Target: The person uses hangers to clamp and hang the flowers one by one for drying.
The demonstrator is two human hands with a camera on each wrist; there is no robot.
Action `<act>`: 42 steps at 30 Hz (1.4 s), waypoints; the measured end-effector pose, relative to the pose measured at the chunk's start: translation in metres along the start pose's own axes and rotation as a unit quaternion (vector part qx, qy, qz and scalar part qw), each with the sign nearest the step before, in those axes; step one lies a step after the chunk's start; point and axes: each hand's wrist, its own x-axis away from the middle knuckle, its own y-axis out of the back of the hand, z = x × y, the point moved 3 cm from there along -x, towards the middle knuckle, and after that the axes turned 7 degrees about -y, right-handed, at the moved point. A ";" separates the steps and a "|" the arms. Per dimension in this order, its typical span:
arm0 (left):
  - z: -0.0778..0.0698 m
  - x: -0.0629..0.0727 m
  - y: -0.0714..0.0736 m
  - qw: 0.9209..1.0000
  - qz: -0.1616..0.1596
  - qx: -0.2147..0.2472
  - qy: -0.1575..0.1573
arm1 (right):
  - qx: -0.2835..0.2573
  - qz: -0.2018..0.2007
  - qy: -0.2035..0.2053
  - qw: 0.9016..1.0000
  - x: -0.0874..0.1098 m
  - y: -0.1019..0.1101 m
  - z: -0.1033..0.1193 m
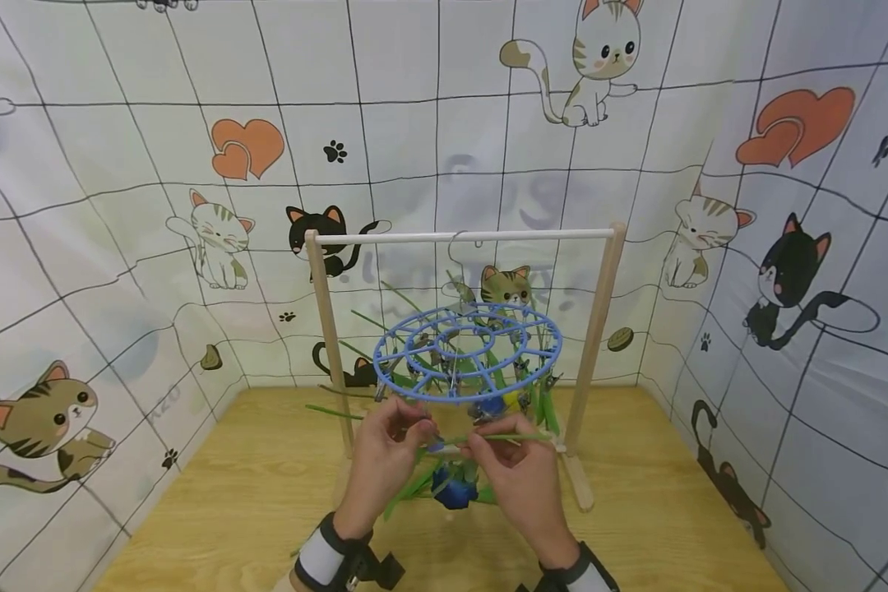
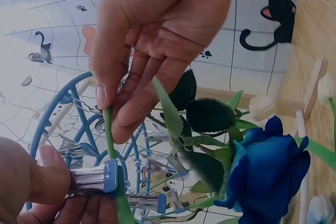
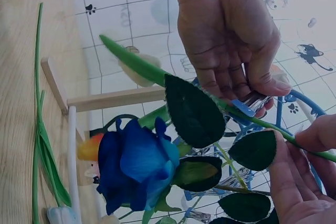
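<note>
My left hand (image 1: 385, 452) pinches a metal clothes-peg clip (image 2: 94, 178) with blue tips. Those tips meet a green flower stem (image 3: 262, 123); I cannot tell whether they bite on it. Between thumb and fingertips, my right hand (image 1: 518, 464) holds the same stem, a little to the right of the clip. A long leaf (image 3: 131, 61) extends from the stem; its bloom cannot be made out. Just above both hands hangs a round blue clip hanger (image 1: 444, 400) with several clips and stems. Below it a blue rose (image 2: 268, 171) hangs head down, with dark green leaves.
A wooden stand (image 1: 599, 329) carries the hanger by a hook from its white bar (image 1: 385, 238). On the wooden table (image 1: 229, 493), pale tulips (image 3: 60, 215) with green stems lie near the stand. A cat-print cloth (image 1: 400, 140) encloses the back and sides.
</note>
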 end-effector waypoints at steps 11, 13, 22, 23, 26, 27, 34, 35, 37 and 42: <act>0.004 0.002 -0.001 0.999 0.012 0.023 0.024 | -0.018 0.009 0.017 1.000 0.000 -0.001 -0.002; 0.005 0.002 -0.001 0.999 0.018 0.029 0.028 | -0.018 0.012 0.016 1.000 0.001 0.000 -0.003; 0.013 0.005 0.004 0.999 0.041 0.023 0.024 | 0.016 0.020 0.049 0.998 0.007 0.002 -0.003; 0.013 0.005 0.005 0.999 0.043 0.023 0.022 | 0.023 0.018 0.052 0.998 0.008 0.003 -0.003; 0.015 0.005 0.007 0.999 0.045 0.023 0.015 | 0.043 0.017 0.054 0.998 0.010 0.003 -0.002; 0.016 0.005 0.007 0.999 0.045 0.022 0.014 | 0.048 0.017 0.053 0.997 0.011 0.004 -0.002; 0.019 0.006 0.013 0.999 0.049 0.011 0.010 | 0.069 0.030 0.085 0.994 0.016 0.008 -0.004; 0.019 0.006 0.014 0.999 0.048 0.011 0.008 | 0.073 0.028 0.092 0.993 0.017 0.009 -0.004; 0.019 0.006 0.016 0.999 0.047 0.011 0.005 | 0.081 0.021 0.105 0.991 0.018 0.011 -0.004; 0.020 0.007 0.021 0.999 0.042 -0.013 0.000 | 0.093 0.002 0.125 0.988 0.022 0.019 -0.003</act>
